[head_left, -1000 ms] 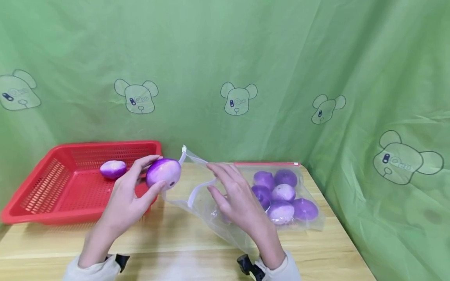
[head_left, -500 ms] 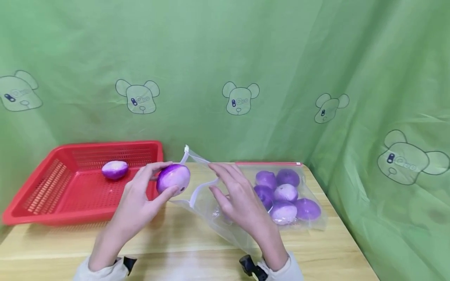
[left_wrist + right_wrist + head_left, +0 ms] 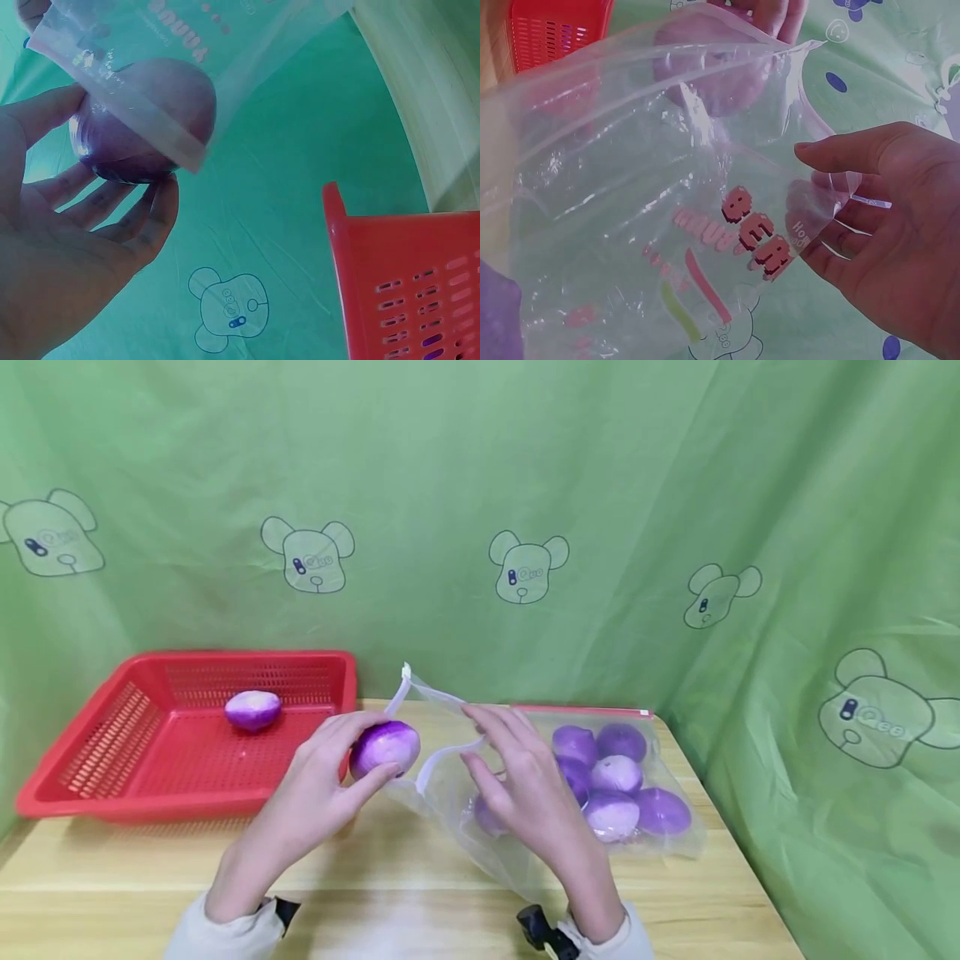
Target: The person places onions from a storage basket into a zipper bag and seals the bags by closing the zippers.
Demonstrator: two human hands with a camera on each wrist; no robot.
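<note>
My left hand (image 3: 322,785) grips a purple-and-white, onion-like round vegetable (image 3: 393,747) between thumb and fingers, at the mouth of a clear zip bag (image 3: 442,806). Seen from the left wrist, the bag's rim (image 3: 112,97) overlaps this vegetable, and the fingers (image 3: 154,217) curl beneath it. My right hand (image 3: 532,785) holds the bag's edge at the right side of its gaping mouth, the film passing between thumb (image 3: 840,150) and fingers in the right wrist view. Behind that hand, another purple vegetable (image 3: 487,818) shows through the film.
A red perforated basket (image 3: 135,760) at the left contains one purple-and-white vegetable (image 3: 253,710). At the right, a second clear bag with a red zip strip (image 3: 585,710) lies on the wooden table (image 3: 420,910), several purple vegetables inside. A green curtain (image 3: 420,468) hangs behind.
My left hand has carried the vegetable rightward from beside the basket to the bag's mouth. The right hand keeps its place at the bag; the whole head view has shifted slightly.
</note>
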